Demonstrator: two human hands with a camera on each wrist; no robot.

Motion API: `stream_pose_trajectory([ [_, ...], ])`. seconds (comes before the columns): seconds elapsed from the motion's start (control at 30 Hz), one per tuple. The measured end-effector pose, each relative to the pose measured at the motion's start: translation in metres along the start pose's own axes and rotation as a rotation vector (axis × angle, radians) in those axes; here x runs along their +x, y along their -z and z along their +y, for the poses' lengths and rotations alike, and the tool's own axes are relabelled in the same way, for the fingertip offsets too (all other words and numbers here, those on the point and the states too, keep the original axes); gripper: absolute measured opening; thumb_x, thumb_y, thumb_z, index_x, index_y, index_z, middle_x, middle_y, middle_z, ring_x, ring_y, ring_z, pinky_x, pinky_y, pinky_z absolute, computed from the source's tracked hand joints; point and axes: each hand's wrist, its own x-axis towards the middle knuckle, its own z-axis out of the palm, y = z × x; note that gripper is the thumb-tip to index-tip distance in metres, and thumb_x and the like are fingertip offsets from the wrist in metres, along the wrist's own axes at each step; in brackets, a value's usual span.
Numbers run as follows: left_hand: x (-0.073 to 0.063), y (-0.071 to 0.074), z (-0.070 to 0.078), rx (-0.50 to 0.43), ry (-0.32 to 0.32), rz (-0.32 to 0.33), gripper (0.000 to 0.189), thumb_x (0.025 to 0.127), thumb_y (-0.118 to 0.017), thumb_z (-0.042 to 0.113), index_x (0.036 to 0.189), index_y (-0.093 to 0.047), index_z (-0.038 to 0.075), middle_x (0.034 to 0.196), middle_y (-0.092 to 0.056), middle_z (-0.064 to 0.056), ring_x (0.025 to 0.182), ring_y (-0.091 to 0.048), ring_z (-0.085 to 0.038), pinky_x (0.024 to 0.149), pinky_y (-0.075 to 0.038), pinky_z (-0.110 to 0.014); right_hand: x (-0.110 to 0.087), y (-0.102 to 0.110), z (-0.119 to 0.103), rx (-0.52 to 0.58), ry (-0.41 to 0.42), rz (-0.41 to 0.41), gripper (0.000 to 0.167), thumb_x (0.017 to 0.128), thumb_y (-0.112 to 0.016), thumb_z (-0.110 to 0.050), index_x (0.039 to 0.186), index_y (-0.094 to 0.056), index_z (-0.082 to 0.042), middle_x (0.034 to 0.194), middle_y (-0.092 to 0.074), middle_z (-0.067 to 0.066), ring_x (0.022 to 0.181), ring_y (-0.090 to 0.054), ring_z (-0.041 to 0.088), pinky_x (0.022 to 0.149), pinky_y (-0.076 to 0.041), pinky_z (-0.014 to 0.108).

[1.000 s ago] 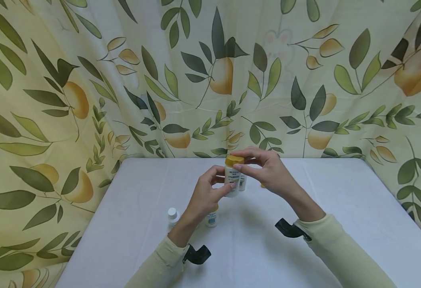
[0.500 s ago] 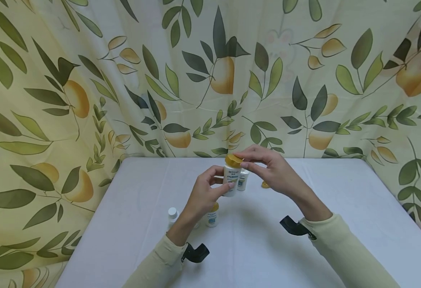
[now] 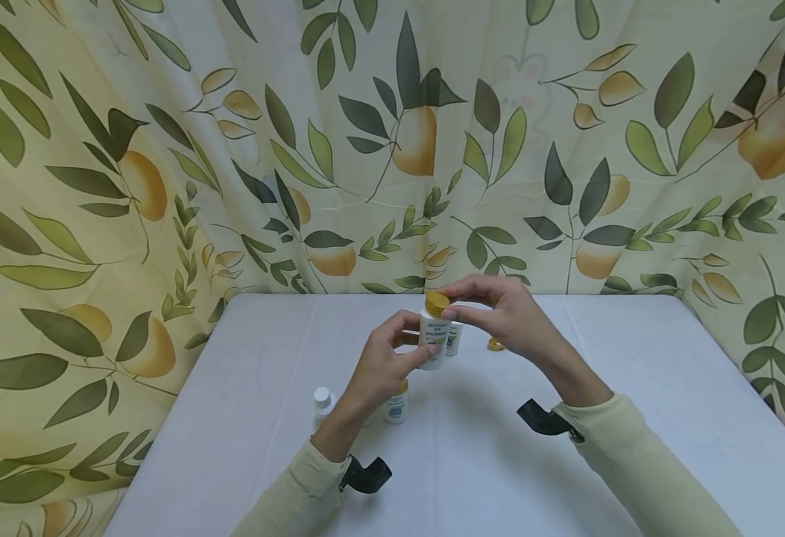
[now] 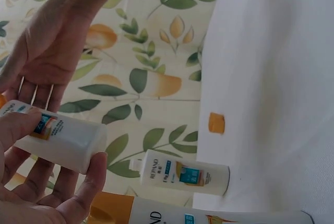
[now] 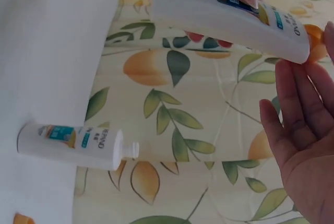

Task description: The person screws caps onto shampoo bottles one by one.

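While my left hand holds the white bottle above the bench, my right hand pinches its yellow cap — the bottle probably handles light and slick (perhaps slightly squeezable), best gripped around its middle.

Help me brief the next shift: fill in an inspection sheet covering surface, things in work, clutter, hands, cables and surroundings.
Surface: white table, faint creases.
Things in work: held bottle, yellow cap at its top; uncapped bottle standing behind; loose cap on the table.
Clutter: yellow-capped bottle and white-topped bottle, the latter partly hidden.
Hands: left hand grips the held bottle; right hand pinches its cap.
Cables: nothing seen.
Surroundings: leaf-and-fruit curtain behind the table.
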Motion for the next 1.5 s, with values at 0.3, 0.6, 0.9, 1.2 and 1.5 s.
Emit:
stream_pose_trajectory([
  [0.3,0.0,-0.001,0.002,-0.026,-0.037,-0.008,0.034,0.094,-0.075,0.015,0.125,-0.063,0.016,0.13,-0.062,0.003,0.114,-0.061,-0.023,0.09,-0.059,-0.038,0.003,-0.002,0.004,0.147,0.032,-0.081,0.038,0.097,-0.069,-0.009,0.135,-0.065,-0.008,0.135,-0.062,0.006,0.119,-0.064,0.02,0.104,-0.052,0.029],
  [0.6,0.0,0.0,0.007,-0.039,-0.009,0.011,0.034,0.093,-0.075,0.015,0.124,-0.063,0.015,0.127,-0.062,0.002,0.112,-0.062,-0.023,0.084,-0.062,-0.036,-0.001,-0.006,0.011,0.19,-0.008,-0.002,0.024,0.097,-0.069,-0.01,0.12,-0.07,-0.003,0.119,-0.069,0.007,0.108,-0.068,0.02,0.103,-0.053,0.036],
  [0.9,0.001,0.002,0.005,0.018,-0.021,0.02,0.03,0.093,-0.075,0.015,0.121,-0.064,0.015,0.126,-0.063,0.001,0.112,-0.062,-0.022,0.087,-0.06,-0.035,0.0,-0.006,0.006,0.063,0.039,0.044,0.014,0.093,-0.074,-0.01,0.107,-0.075,-0.011,0.116,-0.071,0.003,0.118,-0.063,0.019,0.111,-0.042,0.059],
  [1.2,0.001,0.003,0.006,0.007,0.004,0.026,0.032,0.093,-0.076,0.017,0.123,-0.064,0.017,0.128,-0.062,0.004,0.114,-0.062,-0.022,0.087,-0.06,-0.035,-0.002,0.001,-0.001,-0.039,0.043,0.018,0.021,0.094,-0.075,-0.015,0.114,-0.075,-0.016,0.117,-0.071,-0.002,0.116,-0.062,0.015,0.11,-0.043,0.058],
  [1.5,0.0,0.004,0.006,-0.031,0.008,0.005,0.033,0.093,-0.075,0.016,0.125,-0.064,0.018,0.131,-0.061,0.004,0.116,-0.062,-0.022,0.088,-0.06,-0.037,0.005,0.007,0.004,0.022,0.084,-0.037,0.032,0.098,-0.068,-0.009,0.13,-0.068,-0.008,0.128,-0.07,0.005,0.116,-0.066,0.012,0.104,-0.053,0.034],
])
